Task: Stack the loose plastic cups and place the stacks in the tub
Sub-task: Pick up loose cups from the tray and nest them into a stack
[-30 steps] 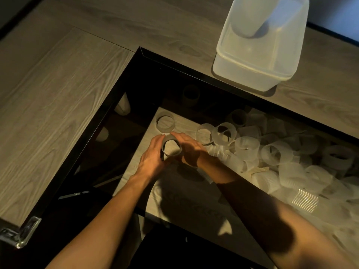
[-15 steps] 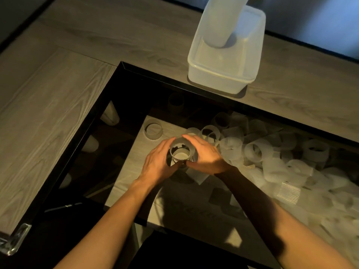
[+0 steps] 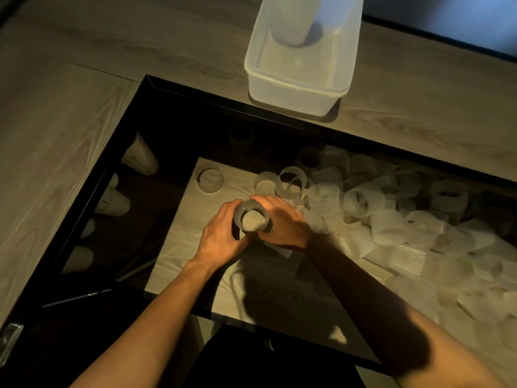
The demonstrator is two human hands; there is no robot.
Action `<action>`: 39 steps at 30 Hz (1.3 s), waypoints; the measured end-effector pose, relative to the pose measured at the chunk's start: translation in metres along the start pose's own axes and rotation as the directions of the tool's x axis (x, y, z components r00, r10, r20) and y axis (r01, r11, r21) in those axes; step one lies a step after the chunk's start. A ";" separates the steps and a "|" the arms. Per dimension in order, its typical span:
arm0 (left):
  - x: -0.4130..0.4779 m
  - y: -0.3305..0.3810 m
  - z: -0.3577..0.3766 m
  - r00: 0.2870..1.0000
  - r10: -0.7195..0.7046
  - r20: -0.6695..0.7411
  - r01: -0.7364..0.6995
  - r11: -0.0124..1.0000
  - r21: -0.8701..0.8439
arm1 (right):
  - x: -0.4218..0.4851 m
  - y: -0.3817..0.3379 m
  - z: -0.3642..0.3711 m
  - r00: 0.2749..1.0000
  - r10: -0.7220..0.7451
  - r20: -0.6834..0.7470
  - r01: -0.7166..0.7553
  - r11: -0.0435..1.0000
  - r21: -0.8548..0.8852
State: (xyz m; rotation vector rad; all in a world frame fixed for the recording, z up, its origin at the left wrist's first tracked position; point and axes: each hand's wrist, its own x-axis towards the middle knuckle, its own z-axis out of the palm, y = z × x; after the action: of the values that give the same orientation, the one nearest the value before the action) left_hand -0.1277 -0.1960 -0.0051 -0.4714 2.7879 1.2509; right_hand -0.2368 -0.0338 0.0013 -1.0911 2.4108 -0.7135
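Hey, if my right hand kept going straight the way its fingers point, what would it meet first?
The held cup, which the right hand grips; the left hand lies just beyond it, though depth is unclear.

Cups (image 3: pixel 361 203) translucent ribbed plastic; tub (image 3: pixel 296 88) frosted plastic; tabletop (image 3: pixel 70 135) matt woodgrain.

A grey wood-grain tabletop (image 3: pixel 70 177) runs along the left and far sides, bordering a dark glossy panel edged by a black frame (image 3: pixel 195 92). Within the frame lies a paler wood-grain board (image 3: pixel 201 219). The light is dim and warm, with hard shadows on the board. A bluish wall (image 3: pixel 447 15) shows at the far right, and a metal bracket (image 3: pixel 8 336) at the near-left corner.
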 end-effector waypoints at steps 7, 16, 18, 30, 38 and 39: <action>-0.005 -0.004 0.008 0.995 -0.057 0.081 0.054 0.998 0.035 | -0.001 0.009 0.023 0.994 0.088 0.060 -0.083 0.992 -0.092; 0.005 -0.009 0.014 0.992 -0.095 0.082 0.088 0.993 0.081 | 0.010 0.000 0.023 0.987 0.110 0.118 -0.108 0.994 -0.021; 0.005 -0.011 0.008 0.997 -0.070 0.043 0.066 0.994 0.083 | 0.011 -0.001 0.024 0.992 0.095 0.089 -0.100 0.994 0.046; 0.025 -0.028 -0.058 0.978 -0.080 -0.194 0.074 0.996 -0.042 | 0.085 -0.052 -0.006 0.996 -0.068 0.054 0.069 0.998 -0.009; 0.048 -0.032 -0.087 0.961 -0.067 -0.268 0.043 0.995 -0.095 | 0.124 -0.065 -0.013 0.995 -0.093 0.038 0.091 0.995 0.042; 0.050 -0.033 -0.088 0.963 -0.071 -0.261 0.046 0.994 -0.099 | 0.128 -0.064 -0.013 0.996 -0.081 0.048 0.080 0.996 0.040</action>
State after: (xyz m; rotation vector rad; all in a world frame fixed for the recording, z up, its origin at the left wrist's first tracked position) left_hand -0.1587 -0.2944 0.0223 -0.7753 2.9100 1.4038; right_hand -0.2861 -0.1656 0.0308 -1.1822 2.3135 -0.7469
